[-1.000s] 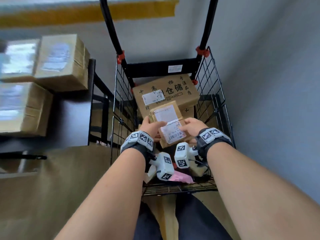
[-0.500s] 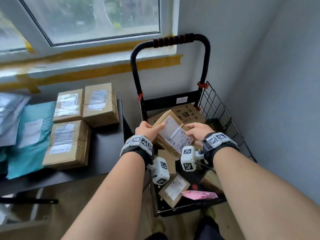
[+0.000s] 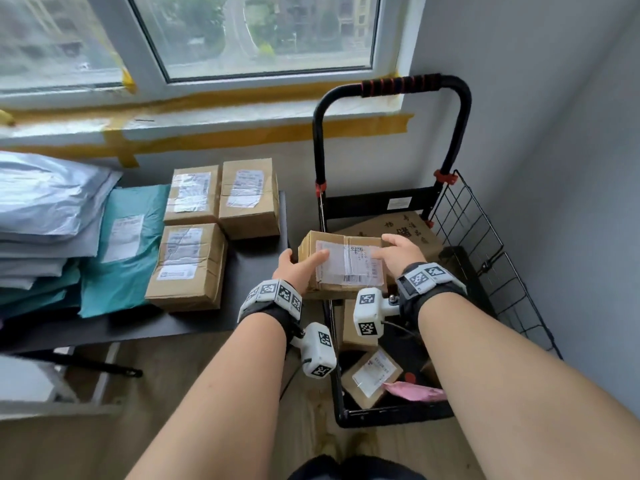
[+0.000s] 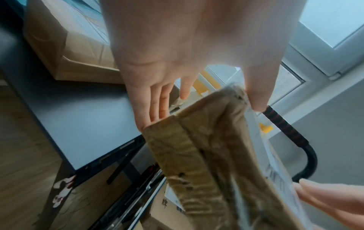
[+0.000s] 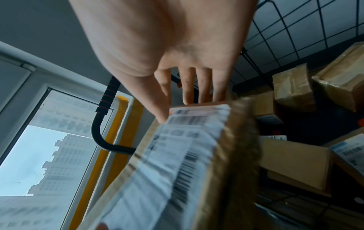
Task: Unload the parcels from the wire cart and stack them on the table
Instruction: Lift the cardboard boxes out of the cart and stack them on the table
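The parcel (image 3: 341, 263) is up out of the cart (image 3: 485, 244) now, held level between both hands above the cart's left rim, label up. A second ago it sat low inside, resting on the other boxes; half a second ago it was tilted on its way up. It has also drifted left — toward the table's right edge.

The left hand (image 3: 298, 268) grips the parcel's left end, thumb on top over the label, fingers flat against the side and underneath. The right hand (image 3: 398, 252) holds the right end, fingers reaching over the far edge, thumb on the near side of the label. Neither hand is free.

The lift looks done, and the carry across is under way. On the table (image 3: 256, 271) three boxes (image 3: 221, 220) sit in a block along the right half, with a bare dark strip between them and the right edge. Mailers (image 3: 52, 220) are piled at the left end. The parcel could land on that strip or on top of the near box.

Several parcels remain in the cart: a large printed box (image 3: 405, 230) at the back, smaller ones (image 3: 375, 375) at the front — so unloading is far from over.
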The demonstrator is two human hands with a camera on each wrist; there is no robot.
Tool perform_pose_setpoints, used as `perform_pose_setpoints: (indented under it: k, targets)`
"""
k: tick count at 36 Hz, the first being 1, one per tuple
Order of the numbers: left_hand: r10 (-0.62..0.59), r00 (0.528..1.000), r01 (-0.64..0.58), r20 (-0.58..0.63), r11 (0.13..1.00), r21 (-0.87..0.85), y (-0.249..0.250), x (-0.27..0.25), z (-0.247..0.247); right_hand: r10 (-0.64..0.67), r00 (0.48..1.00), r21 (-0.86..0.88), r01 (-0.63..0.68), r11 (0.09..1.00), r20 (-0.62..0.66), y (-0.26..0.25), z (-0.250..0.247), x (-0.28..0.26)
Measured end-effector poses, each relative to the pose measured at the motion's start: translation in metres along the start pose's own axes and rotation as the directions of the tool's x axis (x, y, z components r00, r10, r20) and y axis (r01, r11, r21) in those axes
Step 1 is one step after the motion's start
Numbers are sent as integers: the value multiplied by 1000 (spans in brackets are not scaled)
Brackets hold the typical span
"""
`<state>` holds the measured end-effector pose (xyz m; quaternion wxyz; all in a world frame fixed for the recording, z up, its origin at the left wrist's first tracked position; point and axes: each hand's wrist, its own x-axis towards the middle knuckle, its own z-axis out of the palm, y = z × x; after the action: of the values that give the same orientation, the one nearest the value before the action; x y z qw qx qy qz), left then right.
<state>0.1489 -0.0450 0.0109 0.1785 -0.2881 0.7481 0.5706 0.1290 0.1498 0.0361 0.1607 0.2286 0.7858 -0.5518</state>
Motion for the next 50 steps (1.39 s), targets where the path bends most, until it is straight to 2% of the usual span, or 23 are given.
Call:
perform_pose_setpoints:
  k: [4,9,13,17,22,26,30,35,38,44,50]
  targets:
    - [-76,994,64,-72,985,-158,-6,1,-17,76,993,-17,-75,997,93,-3,19,1]
    - [-91,985,61,-146,978,-198,-17,1,-35,161,942,71,-189,979,293,-2,52,-2]
    - [-134,979,82,-154,949,-304,-28,-10,-42,145,902,30,-171,985,407,-8,76,-12]
    - [-195,969,144,-154,946,-291,-46,-7,-52,148,881,-13,-159,987,450,-11,101,-18]
    - [-177,963,169,-203,984,-55,-61,12,-69,159,874,-175,-86,981,460,-16,136,-19]
    - [-148,969,182,-200,969,165,-65,34,-90,164,904,-295,-45,955,394,-27,159,-17]
    - [-35,972,106,-231,947,302,-49,38,-119,132,944,-366,-13,931,301,-33,185,-10]
    - [152,938,27,-311,863,504,-31,47,-152,135,967,-419,-32,907,218,-39,209,-2]
    - [289,904,-19,-316,764,645,-28,56,-164,140,969,-432,-40,901,202,-44,216,2]
    - [264,947,-12,-181,597,802,-37,75,-178,103,977,-397,-21,918,186,-49,228,2]
    - [347,931,-127,-110,592,796,-52,80,-177,36,981,-366,36,930,188,-57,242,3]
